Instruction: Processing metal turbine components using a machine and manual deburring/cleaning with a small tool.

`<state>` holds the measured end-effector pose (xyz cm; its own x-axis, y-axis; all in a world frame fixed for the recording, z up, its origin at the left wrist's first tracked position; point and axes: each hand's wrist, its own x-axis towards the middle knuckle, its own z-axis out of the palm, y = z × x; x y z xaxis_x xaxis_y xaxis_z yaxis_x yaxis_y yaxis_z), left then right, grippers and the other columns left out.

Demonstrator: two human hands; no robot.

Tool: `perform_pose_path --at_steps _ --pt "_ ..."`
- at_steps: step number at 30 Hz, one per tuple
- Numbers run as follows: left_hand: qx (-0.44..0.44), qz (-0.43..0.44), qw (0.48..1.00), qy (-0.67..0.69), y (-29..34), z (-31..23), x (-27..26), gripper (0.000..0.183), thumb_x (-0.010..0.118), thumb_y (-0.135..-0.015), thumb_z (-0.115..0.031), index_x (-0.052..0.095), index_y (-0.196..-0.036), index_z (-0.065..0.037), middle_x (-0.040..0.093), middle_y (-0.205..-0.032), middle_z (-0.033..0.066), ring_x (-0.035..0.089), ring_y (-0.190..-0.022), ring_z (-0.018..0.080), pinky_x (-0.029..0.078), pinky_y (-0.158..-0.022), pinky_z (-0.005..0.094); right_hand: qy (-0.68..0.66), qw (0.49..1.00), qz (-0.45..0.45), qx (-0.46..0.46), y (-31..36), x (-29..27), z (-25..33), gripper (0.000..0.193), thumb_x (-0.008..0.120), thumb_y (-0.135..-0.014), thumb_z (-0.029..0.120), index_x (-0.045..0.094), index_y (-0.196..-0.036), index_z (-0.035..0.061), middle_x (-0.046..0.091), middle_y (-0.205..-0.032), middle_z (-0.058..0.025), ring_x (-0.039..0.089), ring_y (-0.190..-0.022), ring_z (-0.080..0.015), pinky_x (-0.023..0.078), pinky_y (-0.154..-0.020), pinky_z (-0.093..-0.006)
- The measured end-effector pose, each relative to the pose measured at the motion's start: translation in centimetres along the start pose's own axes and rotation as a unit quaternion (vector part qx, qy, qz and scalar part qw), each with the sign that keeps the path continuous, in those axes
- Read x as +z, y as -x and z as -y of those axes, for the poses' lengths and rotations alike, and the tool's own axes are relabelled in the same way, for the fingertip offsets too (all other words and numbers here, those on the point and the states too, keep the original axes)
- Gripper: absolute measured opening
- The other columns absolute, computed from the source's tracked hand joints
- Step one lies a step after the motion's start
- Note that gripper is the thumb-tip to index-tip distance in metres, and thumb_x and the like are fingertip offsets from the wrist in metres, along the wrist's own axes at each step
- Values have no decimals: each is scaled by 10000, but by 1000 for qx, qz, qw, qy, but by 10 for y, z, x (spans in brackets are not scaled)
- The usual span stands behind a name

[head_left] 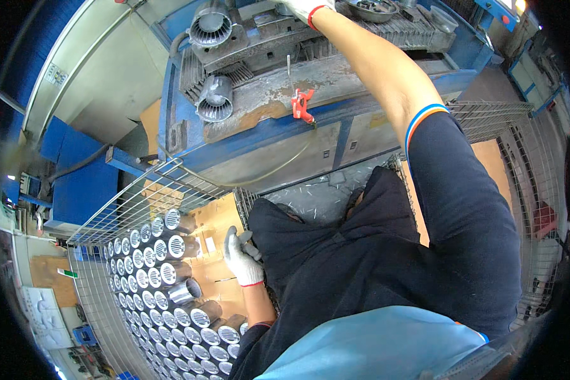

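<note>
Our right hand [303,7] is over the bench [326,79], cut off, so we can't tell its grip; left hand [242,258], half-curled, sits bench-front near the cylinders [182,292], contents unclear.

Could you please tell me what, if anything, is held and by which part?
Nothing shows in the left grip; the right grip is cut off by the top edge, so I cannot tell.

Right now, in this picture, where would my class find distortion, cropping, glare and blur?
Head view: the left wire basket bows along its outer side; the top edge crops the gloved right hand; slotted metal cylinder ends shine brightly; a lamp glows washed-out at upper right; the far left looks smeared.
</note>
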<state>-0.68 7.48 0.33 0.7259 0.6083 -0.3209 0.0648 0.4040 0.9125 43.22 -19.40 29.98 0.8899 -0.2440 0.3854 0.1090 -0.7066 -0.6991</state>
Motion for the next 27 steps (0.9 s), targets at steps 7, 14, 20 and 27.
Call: perform_pose_path --at_steps 7,14,20,27 --pt "21 -10 1000 4 -6 -9 4 491 563 -1084 -329 551 -1449 0 725 -914 137 456 -456 95 355 -402 254 -401 891 84 -193 44 -41 -56 877 953 -702 297 513 -1393 -19 677 -1305 -176 657 -1215 -259 533 -1051 -372" --pt "160 6 984 -83 -40 -74 33 474 559 -1084 -295 552 -1443 14 701 -960 142 466 -449 100 365 -417 249 89 962 153 -210 64 -119 -171 854 853 -726 419 562 -1430 35 666 -1387 -212 664 -1246 -346 514 -1071 -427" --pt "423 70 855 -291 -108 -169 158 406 645 -1014 -213 658 -1352 12 699 -1209 191 662 -1055 257 490 -915 356 273 922 181 -205 27 -92 -215 941 836 -687 382 494 -1509 75 640 -1406 -225 624 -1275 -406 509 -1079 -458" --pt "543 -31 706 -454 -173 -266 308 569 711 -931 -460 698 -1317 -42 714 -1250 216 686 -1157 373 524 -1007 443 293 916 182 -204 26 -91 -226 813 737 -848 418 484 -1533 59 594 -1456 -252 575 -1337 -415 464 -1133 -452"
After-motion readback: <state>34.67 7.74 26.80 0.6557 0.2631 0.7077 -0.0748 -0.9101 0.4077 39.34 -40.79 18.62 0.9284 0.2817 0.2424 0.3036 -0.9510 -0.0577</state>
